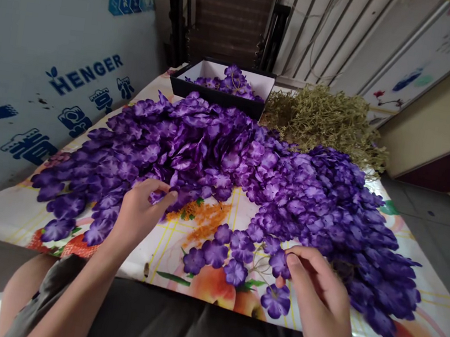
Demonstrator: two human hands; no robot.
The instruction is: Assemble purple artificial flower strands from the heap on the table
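Note:
A big heap of purple fabric flower petals point(218, 156) covers the table. My left hand point(141, 215) reaches into the near edge of the heap, its fingers pinched on a purple petal point(158, 197). My right hand point(315, 284) rests at the table's front right, fingers curled and pinching a flower point(279, 264) of a partly built flower sprig point(237, 257) that lies flat on the cloth. That sprig has several purple blooms on thin green stems.
A fruit-printed tablecloth point(181, 243) covers the table. A black tray point(218, 96) with more purple petals stands at the far edge, beside a pile of dry green stems point(324, 118). A white printed panel point(33, 69) stands left; a folding chair point(230, 13) behind.

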